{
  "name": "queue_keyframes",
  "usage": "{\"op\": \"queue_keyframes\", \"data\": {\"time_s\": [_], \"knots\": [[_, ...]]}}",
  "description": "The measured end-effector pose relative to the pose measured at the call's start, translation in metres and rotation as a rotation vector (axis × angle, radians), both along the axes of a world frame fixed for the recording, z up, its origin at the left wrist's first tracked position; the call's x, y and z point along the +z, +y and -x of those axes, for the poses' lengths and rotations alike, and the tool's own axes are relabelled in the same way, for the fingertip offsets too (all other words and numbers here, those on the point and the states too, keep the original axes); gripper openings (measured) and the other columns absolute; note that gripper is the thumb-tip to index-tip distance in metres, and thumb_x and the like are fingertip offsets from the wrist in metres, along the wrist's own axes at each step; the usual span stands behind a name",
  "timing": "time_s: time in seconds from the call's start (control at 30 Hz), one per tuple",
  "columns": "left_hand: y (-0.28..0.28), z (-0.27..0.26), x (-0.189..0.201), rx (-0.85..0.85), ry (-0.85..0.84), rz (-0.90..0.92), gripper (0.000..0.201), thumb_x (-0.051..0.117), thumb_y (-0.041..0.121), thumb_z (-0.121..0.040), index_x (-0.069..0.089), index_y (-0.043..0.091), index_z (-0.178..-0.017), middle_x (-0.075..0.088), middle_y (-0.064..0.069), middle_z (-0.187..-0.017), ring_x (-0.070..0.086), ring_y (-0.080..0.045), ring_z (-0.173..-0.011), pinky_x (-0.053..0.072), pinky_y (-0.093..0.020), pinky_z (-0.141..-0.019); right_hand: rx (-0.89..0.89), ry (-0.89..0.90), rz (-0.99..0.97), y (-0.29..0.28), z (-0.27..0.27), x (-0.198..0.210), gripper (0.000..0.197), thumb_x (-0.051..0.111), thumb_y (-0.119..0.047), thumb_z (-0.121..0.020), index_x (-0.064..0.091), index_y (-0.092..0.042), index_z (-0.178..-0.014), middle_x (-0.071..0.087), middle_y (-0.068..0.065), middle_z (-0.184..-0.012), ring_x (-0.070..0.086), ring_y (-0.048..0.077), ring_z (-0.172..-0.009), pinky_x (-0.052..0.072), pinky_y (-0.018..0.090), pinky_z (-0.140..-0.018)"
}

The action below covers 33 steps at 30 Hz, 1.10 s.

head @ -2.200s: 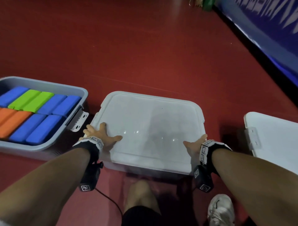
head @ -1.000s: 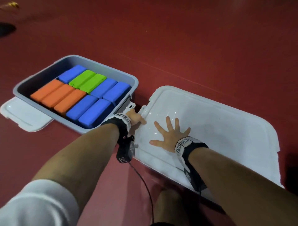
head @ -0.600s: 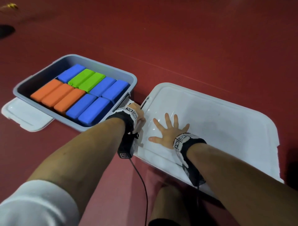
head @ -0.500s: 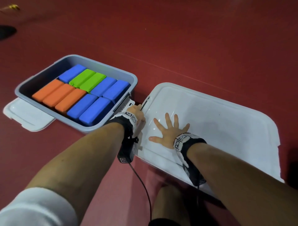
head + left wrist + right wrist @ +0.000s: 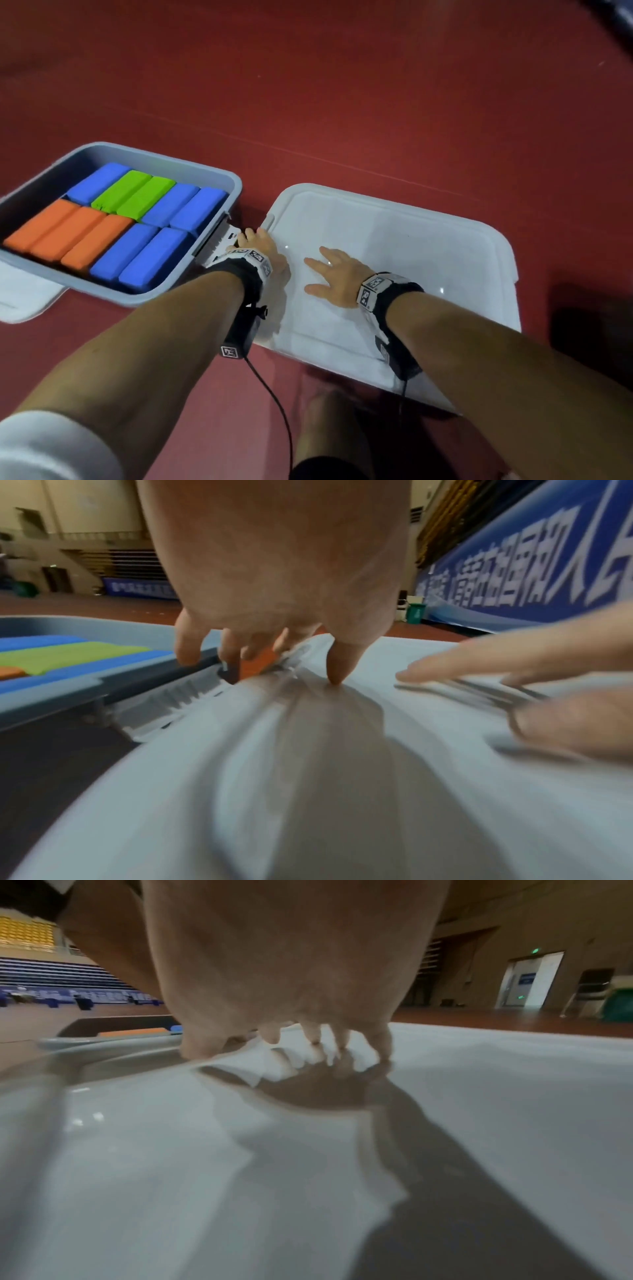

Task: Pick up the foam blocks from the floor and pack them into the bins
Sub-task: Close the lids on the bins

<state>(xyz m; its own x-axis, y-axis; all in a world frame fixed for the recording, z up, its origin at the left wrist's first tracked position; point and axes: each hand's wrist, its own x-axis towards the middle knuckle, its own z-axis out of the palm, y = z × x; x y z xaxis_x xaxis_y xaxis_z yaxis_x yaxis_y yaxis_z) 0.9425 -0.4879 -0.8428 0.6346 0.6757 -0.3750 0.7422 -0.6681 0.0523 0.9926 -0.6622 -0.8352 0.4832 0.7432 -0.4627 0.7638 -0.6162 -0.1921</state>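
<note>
I judge the packing nearly finished. The open grey bin (image 5: 236, 181) on my left sits on the red floor (image 5: 342, 85) and is full across its top layer: blue foam blocks (image 5: 156, 260), three orange blocks (image 5: 68, 236) and two green blocks (image 5: 135, 195) lie side by side, touching. I see no loose block on the floor in any view. A spare white lid (image 5: 24, 298) lies on the floor, partly under that bin's near corner.

The second bin is just beside it on the right and already wears its white lid (image 5: 428, 246), so I cannot see what it holds. My right hand (image 5: 337, 275) lies flat on this lid with fingers spread and straight, pressing down and gripping nothing. My left hand (image 5: 257, 245) is at the lid's left edge, thumb planted on the lid and fingers bent down over the side latch (image 5: 171, 699). From the left wrist view the fingertips reach into the gap between the two bins, but I cannot tell whether they actually clasp the latch.

What is left, as I read it: snap this latch, then cover the open bin with the spare lid.
</note>
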Motion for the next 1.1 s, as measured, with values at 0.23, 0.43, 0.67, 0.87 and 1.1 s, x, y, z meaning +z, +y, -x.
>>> {"op": "queue_keyframes", "data": {"time_s": [0.23, 0.43, 0.67, 0.87, 1.1], "knots": [[-0.123, -0.05, 0.015, -0.613, 0.004, 0.087, 0.098, 0.056, 0.078, -0.076, 0.004, 0.045, -0.153, -0.013, -0.003, -0.164, -0.012, -0.034, -0.149, 0.008, -0.068, -0.113, -0.459, -0.208, 0.104, -0.15, -0.065, -0.011, 0.062, 0.031, -0.052, -0.099, 0.012, -0.027, -0.152, -0.006, 0.014, -0.161, -0.005, 0.035, -0.148, 0.017, 0.054, -0.115], [-0.207, -0.084, -0.002, -0.856, 0.168, 0.134, 0.113, 0.052, 0.092, -0.061, -0.013, 0.057, -0.146, -0.031, 0.002, -0.159, -0.025, -0.034, -0.146, 0.0, -0.081, -0.103, -1.011, -0.081, 0.073, -0.242, -0.057, -0.017, 0.083, 0.041, -0.063, -0.094, 0.001, -0.024, -0.156, -0.002, 0.019, -0.16, 0.009, 0.041, -0.145, 0.02, 0.054, -0.114], [-0.21, -0.092, -0.014, -0.858, 0.221, 0.129, 0.113, 0.055, 0.091, -0.06, -0.015, 0.061, -0.143, -0.031, 0.006, -0.158, -0.027, -0.03, -0.146, 0.006, -0.08, -0.102, -1.321, 0.278, -0.165, -0.257, -0.042, -0.011, 0.103, 0.05, -0.064, -0.089, -0.002, -0.003, -0.153, 0.013, 0.019, -0.16, 0.022, 0.035, -0.145, 0.02, 0.041, -0.117], [-0.207, -0.098, -0.02, -0.877, 0.235, 0.149, 0.119, 0.052, 0.094, -0.054, -0.018, 0.058, -0.143, -0.031, 0.001, -0.158, -0.028, -0.038, -0.144, 0.012, -0.076, -0.106, -1.309, 0.267, -0.176, -0.261, -0.047, -0.015, 0.079, 0.057, -0.07, -0.082, 0.05, -0.005, -0.125, 0.056, 0.015, -0.123, 0.059, 0.03, -0.106, 0.047, 0.035, -0.091], [-0.208, -0.094, -0.017, -0.874, 0.225, 0.149, 0.117, 0.053, 0.093, -0.056, -0.016, 0.058, -0.144, -0.031, 0.003, -0.158, -0.028, -0.035, -0.145, 0.01, -0.078, -0.105, -1.316, 0.094, -0.228, -0.247, -0.045, -0.005, 0.066, 0.07, -0.048, -0.084, 0.026, -0.008, -0.111, 0.058, 0.016, -0.111, 0.059, 0.034, -0.092, 0.044, 0.038, -0.076]]}}
